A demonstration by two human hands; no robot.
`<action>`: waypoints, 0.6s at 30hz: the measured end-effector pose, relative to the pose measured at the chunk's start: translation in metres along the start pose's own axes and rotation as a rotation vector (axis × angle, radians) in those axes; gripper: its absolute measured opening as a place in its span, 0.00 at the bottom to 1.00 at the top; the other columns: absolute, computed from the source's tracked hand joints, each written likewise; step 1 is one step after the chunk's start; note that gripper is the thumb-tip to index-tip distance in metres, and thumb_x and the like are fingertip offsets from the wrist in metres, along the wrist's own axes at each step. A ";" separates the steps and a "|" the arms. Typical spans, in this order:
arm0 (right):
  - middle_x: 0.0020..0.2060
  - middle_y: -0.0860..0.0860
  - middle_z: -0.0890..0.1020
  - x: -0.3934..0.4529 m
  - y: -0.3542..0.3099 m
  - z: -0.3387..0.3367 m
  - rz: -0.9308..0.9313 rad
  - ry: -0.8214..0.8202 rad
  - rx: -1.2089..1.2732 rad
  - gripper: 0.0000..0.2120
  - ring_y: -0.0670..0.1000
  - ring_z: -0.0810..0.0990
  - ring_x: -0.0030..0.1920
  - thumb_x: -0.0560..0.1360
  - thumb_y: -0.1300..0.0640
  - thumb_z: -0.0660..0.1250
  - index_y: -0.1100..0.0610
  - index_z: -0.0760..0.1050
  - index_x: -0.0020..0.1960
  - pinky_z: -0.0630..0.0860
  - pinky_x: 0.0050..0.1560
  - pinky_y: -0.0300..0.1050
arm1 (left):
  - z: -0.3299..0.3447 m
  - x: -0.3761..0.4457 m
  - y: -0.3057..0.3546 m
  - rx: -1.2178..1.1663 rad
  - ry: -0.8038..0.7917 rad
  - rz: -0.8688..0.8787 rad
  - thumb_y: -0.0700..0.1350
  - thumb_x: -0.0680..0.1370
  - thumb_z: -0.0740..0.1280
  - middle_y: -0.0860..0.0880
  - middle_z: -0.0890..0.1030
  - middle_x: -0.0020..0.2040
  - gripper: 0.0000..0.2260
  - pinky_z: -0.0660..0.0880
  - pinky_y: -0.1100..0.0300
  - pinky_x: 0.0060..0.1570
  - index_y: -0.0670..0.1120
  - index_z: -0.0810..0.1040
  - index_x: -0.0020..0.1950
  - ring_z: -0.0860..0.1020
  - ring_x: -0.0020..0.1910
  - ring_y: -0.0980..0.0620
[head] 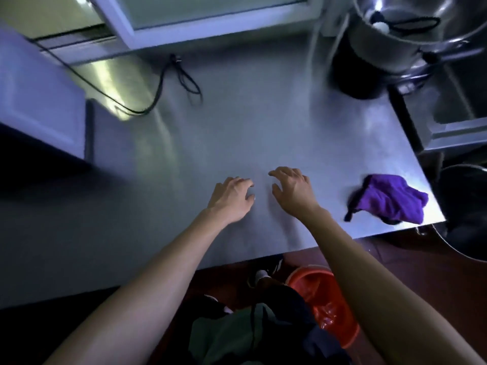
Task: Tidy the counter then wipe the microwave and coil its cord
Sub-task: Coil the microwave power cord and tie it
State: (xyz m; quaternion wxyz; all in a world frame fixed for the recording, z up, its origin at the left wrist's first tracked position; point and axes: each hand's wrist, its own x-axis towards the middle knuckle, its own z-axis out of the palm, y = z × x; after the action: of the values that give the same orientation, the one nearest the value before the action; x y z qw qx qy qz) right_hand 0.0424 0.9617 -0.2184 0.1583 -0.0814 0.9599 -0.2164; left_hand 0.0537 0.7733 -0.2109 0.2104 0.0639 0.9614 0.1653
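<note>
The microwave (37,101) stands at the left on the steel counter (237,127). Its black cord (158,96) runs from behind it across the counter's back and ends in a small loose loop. A crumpled purple cloth (390,198) lies near the counter's front right corner. Over the middle front of the counter, my left hand (232,198) and my right hand (292,191) hover side by side with fingers loosely curled, holding nothing. Both are well apart from the cloth and the cord.
A large steel pot (411,25) sits on a black base at the back right, beside a sink (453,101). A window frame (200,19) lines the back. On the floor below the front edge stands a red bucket (324,301); a dark bin (466,206) is at the right.
</note>
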 end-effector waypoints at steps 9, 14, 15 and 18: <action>0.69 0.50 0.74 -0.031 -0.181 0.079 -0.299 -0.152 -0.067 0.18 0.57 0.70 0.68 0.80 0.57 0.62 0.52 0.74 0.69 0.66 0.66 0.53 | -0.017 -0.156 -0.167 -0.098 0.133 -0.267 0.53 0.80 0.63 0.49 0.76 0.68 0.17 0.69 0.48 0.63 0.51 0.74 0.68 0.72 0.67 0.45; 0.70 0.51 0.74 -0.057 -0.262 0.120 -0.419 -0.211 -0.115 0.17 0.58 0.71 0.68 0.80 0.57 0.62 0.52 0.75 0.69 0.68 0.65 0.54 | -0.017 -0.240 -0.237 -0.150 0.156 -0.376 0.51 0.80 0.62 0.49 0.73 0.71 0.19 0.67 0.48 0.67 0.50 0.73 0.71 0.70 0.69 0.45; 0.70 0.51 0.74 -0.062 -0.273 0.125 -0.435 -0.213 -0.119 0.17 0.58 0.71 0.68 0.81 0.57 0.62 0.52 0.75 0.69 0.68 0.65 0.54 | -0.016 -0.252 -0.247 -0.153 0.158 -0.387 0.50 0.80 0.62 0.48 0.73 0.70 0.19 0.68 0.48 0.67 0.50 0.73 0.71 0.70 0.69 0.45; 0.69 0.50 0.75 -0.073 -0.297 0.133 -0.464 -0.208 -0.124 0.17 0.57 0.72 0.67 0.80 0.57 0.62 0.52 0.75 0.68 0.70 0.64 0.54 | -0.015 -0.275 -0.268 -0.154 0.160 -0.404 0.51 0.80 0.62 0.48 0.74 0.70 0.18 0.68 0.48 0.66 0.50 0.73 0.70 0.70 0.68 0.45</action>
State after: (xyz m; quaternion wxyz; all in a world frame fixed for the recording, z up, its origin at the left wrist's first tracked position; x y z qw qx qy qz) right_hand 0.1819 0.6606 -0.1820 0.1968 -0.3308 0.9057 -0.1779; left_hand 0.2810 0.4648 -0.1852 0.1665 -0.1596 0.9528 0.1973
